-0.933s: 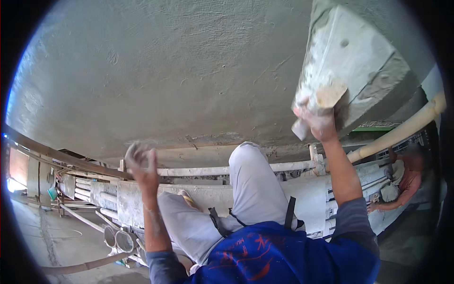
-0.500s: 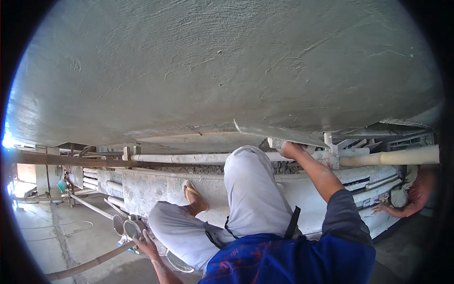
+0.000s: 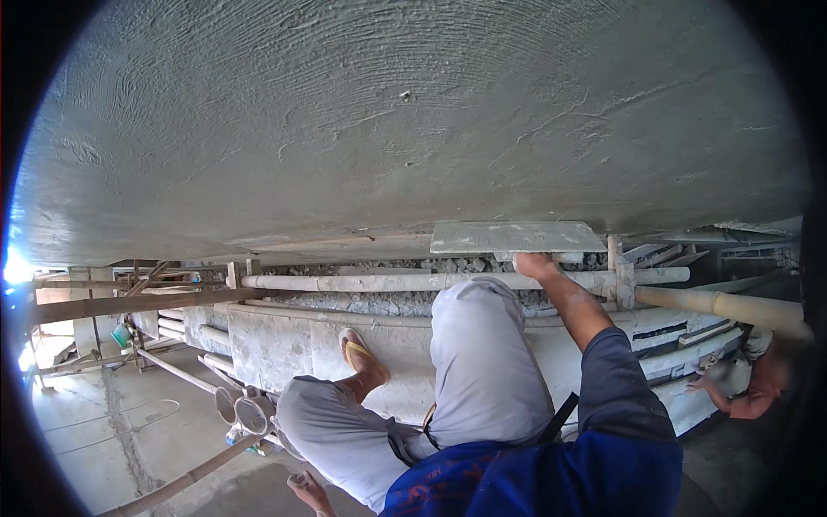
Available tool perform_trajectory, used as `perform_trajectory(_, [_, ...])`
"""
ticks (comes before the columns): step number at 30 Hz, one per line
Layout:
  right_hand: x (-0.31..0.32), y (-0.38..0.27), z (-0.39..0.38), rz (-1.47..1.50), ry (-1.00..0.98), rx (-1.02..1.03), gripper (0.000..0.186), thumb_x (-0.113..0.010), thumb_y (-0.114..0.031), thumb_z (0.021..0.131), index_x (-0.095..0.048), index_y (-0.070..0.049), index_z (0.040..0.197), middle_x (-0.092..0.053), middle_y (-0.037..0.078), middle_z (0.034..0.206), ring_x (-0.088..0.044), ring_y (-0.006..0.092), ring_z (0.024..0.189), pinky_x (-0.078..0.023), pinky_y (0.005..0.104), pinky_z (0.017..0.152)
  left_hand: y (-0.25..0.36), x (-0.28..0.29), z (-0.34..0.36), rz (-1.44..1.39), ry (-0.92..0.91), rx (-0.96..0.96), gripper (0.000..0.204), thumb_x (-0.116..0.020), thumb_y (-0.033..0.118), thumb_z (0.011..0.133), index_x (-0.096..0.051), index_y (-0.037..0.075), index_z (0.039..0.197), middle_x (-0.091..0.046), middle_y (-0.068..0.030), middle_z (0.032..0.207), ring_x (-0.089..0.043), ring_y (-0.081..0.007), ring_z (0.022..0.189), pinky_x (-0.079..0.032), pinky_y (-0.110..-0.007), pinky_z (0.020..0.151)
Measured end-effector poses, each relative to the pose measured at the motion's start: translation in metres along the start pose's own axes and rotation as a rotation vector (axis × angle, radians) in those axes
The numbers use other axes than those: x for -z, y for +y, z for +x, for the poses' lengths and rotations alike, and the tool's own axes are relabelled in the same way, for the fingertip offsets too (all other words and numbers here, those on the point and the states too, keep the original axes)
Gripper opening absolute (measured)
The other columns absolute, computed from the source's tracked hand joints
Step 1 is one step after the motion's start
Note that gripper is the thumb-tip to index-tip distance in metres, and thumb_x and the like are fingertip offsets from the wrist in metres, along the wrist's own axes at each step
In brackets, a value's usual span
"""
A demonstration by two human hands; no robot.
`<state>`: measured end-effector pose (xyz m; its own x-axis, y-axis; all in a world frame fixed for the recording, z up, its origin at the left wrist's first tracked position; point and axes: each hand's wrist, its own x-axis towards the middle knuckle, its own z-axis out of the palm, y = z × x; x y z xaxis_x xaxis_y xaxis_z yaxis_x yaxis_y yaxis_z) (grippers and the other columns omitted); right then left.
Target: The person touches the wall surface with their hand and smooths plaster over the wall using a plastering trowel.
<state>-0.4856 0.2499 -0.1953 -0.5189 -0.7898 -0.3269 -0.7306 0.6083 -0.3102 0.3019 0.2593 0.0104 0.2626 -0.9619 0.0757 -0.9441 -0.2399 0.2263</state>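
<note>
My right hand (image 3: 536, 265) is closed around the handle of a long, flat plastering float (image 3: 517, 235). The float's pale, smeared blade lies along the bottom of the wet grey plastered wall (image 3: 413, 138); whether it presses on the surface is hard to tell. My left hand (image 3: 312, 495) hangs low beside my left knee, near the bamboo pole, and looks curled. Something greyish shows at its fingers, too small to name. Swirling stroke marks and a few small pits show in the plaster.
Bamboo poles (image 3: 362, 283) run crosswise below the wall, with rubble behind. My sandalled foot (image 3: 362, 355) rests on a pale plank (image 3: 284, 345). Round open containers (image 3: 252, 415) stand at lower left. Another person (image 3: 758, 383) is at far right.
The float has tilted so that its face shows, and my right hand has moved slightly right. My left hand has come away from the containers and bamboo pole, lower and nearer me.
</note>
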Motion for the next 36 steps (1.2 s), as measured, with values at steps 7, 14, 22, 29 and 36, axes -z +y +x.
perform_trajectory(7, [0.108, -0.040, -0.037, -0.123, -0.047, -0.039, 0.044, -0.051, -0.015, 0.080, -0.058, -0.001, 0.120, -0.053, 0.026, 0.127, -0.049, 0.0414, 0.120, -0.038, 0.0469, 0.103, 0.025, -0.023, 0.037, -0.135, -0.046, -0.074, 0.026, -0.059, 0.014, 0.090, -0.048, -0.005, 0.104, -0.055, -0.0176, 0.090, -0.053, -0.0308, 0.080, -0.044, -0.040, 0.073])
perform_trajectory(14, [0.192, -0.070, -0.077, -0.191, 0.249, 0.095, 0.036, -0.056, -0.011, 0.072, -0.065, 0.002, 0.104, -0.062, 0.026, 0.109, -0.060, 0.0406, 0.104, -0.047, 0.0465, 0.092, 0.040, -0.068, 0.059, -0.354, -0.017, -0.089, 0.028, -0.058, 0.016, 0.092, -0.049, -0.003, 0.110, -0.056, -0.0155, 0.089, -0.054, -0.0245, 0.080, -0.044, -0.037, 0.071])
perform_trajectory(22, [0.341, -0.125, -0.130, -0.256, 0.210, -0.039, 0.028, -0.062, -0.016, 0.069, -0.068, 0.002, 0.089, -0.065, 0.026, 0.091, -0.063, 0.0420, 0.089, -0.051, 0.0452, 0.084, 0.062, -0.106, 0.066, -0.385, -0.034, -0.093, 0.031, -0.058, 0.017, 0.092, -0.049, -0.007, 0.110, -0.057, -0.0206, 0.097, -0.055, -0.0328, 0.089, -0.043, -0.040, 0.083])
perform_trajectory(29, [0.463, -0.149, -0.169, -0.190, 0.410, 0.109, 0.030, -0.068, -0.021, 0.066, -0.066, 0.002, 0.085, -0.065, 0.025, 0.081, -0.064, 0.0414, 0.080, -0.052, 0.0423, 0.072, 0.084, -0.114, 0.078, -0.402, -0.031, -0.094, 0.033, -0.058, 0.018, 0.092, -0.050, -0.006, 0.113, -0.056, -0.0211, 0.099, -0.054, -0.0332, 0.093, -0.042, -0.039, 0.084])
perform_trajectory(36, [0.586, -0.199, -0.215, -0.142, 0.504, 0.263, 0.032, -0.074, -0.017, 0.066, -0.062, 0.000, 0.091, -0.061, 0.005, 0.080, -0.058, 0.0146, 0.076, -0.046, 0.0312, 0.074, 0.088, -0.111, 0.088, -0.339, 0.007, -0.141, 0.034, -0.058, 0.020, 0.092, -0.049, -0.004, 0.113, -0.057, -0.0225, 0.101, -0.054, -0.0365, 0.094, -0.042, -0.042, 0.084])
